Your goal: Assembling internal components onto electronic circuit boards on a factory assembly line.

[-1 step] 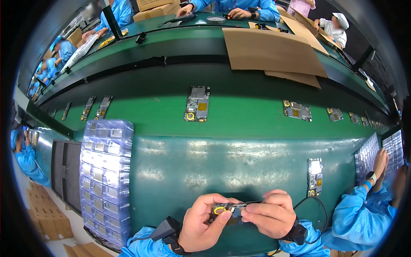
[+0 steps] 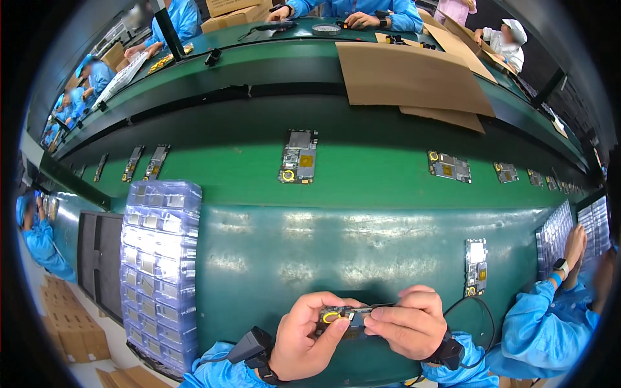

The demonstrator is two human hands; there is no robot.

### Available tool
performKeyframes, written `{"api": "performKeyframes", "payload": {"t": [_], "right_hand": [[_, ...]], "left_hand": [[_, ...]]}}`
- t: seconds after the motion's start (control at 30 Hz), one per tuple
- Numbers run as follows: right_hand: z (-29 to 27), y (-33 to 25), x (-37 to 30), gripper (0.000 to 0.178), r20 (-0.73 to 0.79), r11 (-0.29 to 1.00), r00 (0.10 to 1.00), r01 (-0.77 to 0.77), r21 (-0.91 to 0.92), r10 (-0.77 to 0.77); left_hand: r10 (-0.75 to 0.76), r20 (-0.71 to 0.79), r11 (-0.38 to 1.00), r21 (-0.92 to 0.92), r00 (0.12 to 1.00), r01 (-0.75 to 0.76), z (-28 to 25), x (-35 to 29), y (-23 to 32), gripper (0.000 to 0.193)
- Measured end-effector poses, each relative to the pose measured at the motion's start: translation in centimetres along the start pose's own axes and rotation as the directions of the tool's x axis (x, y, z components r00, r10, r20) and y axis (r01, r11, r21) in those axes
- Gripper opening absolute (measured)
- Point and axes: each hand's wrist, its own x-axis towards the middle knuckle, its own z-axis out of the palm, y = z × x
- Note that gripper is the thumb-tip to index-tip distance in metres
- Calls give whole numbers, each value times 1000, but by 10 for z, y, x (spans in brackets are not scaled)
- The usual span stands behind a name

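Observation:
My left hand (image 2: 309, 339) grips a circuit board (image 2: 328, 317) by its end with the round yellow-ringed part, thumb on top and fingers behind. My right hand (image 2: 411, 323) is closed in a pinch at the board's other end, on a thin metal plate (image 2: 362, 310) lying along the board. Its fingertips hide much of the plate, so I cannot tell whether it is seated. Both hands are close together above the near edge of the green table. Another circuit board (image 2: 476, 268) lies on the table to the right of my hands.
A clear plastic tray stack (image 2: 160, 258) with flat metal plates in its pockets stands at left. Several circuit boards lie on the green strip beyond, one central (image 2: 299, 157). Cardboard sheets (image 2: 414, 77) rest on the far ledge. At right, a co-worker's hands (image 2: 574, 249) touch plastic trays.

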Motion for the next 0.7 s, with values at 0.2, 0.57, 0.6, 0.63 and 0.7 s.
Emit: {"api": "performKeyframes", "payload": {"t": [0.2, 0.57, 0.6, 0.63, 0.7], "right_hand": [[5, 1, -1, 36, -30, 1000, 999, -11, -16, 10], [6, 1, -4, 34, -23, 1000, 1000, 16, 19, -16], [6, 1, -4, 33, -23, 1000, 999, 24, 16, -23], [7, 1, -4, 33, -24, 1000, 999, 24, 16, -23], [7, 2, -4, 32, -20, 999, 999, 45, 28, -45]], "left_hand": [[-2, -40, 1000, 31, 999, 3, 2, 0, 0, 31], [-2, -44, 999, 32, 999, 3, 2, -3, -3, 32], [-1, -43, 999, 33, 999, 3, 2, -3, -3, 32], [6, -46, 1000, 31, 999, -4, 2, -3, -3, 31], [11, -45, 1000, 27, 999, -10, 3, -2, -2, 31]]}}
